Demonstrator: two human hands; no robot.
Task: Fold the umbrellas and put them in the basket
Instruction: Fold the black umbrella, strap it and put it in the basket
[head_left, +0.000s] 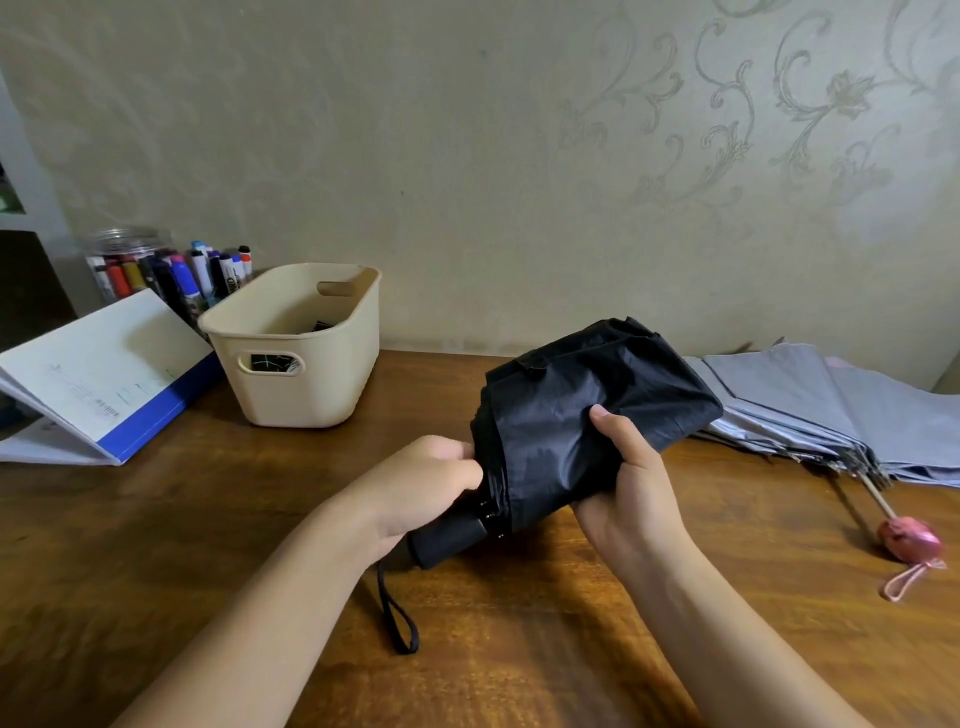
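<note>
Black folding umbrella (587, 415) at centre, canopy bunched, mid-fold: my left hand (431, 483) grips its handle end, right hand (628, 488) clutches fabric. Next, probably: wrap, strap, drop into beige basket (306, 395) at 10 o'clock. Grey umbrella (831, 410) lies at 3 o'clock.

Home desk: patterned wallpaper (727, 130), markers (176, 270).

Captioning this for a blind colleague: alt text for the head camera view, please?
Two hands hold a collapsed black umbrella over a wooden table: the left hand grips by the handle, the right hand wraps the fabric. A cream basket stands at back left; a grey umbrella with a pink handle lies at right.
</note>
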